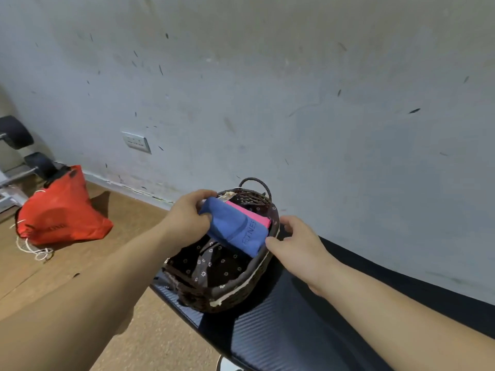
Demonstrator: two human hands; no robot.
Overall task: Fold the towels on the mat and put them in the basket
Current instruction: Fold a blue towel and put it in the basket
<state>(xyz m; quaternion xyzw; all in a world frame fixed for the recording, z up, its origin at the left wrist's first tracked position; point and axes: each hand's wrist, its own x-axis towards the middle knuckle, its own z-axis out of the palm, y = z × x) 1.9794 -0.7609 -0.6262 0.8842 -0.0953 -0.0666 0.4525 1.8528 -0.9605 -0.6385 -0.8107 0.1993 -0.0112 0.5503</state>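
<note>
A dark wicker basket (pixel 242 291) with a flowered brown lining stands on the end of the black mat (pixel 294 333). A folded blue towel (pixel 235 227) lies across the far half of the basket. Beside it, toward the wall, a folded pink towel (pixel 253 214) shows as a strip. My left hand (pixel 187 216) grips the blue towel's left end, fingers over the top and thumb under. My right hand (pixel 297 243) hovers at the basket's right rim next to the towel's other end, fingers loosely bent, holding nothing.
A red plastic bag (pixel 61 212) with white strings lies on the wooden floor to the left. Black exercise gear (pixel 16 132) stands at the far left. The grey wall with a socket plate (pixel 136 141) rises right behind basket and mat.
</note>
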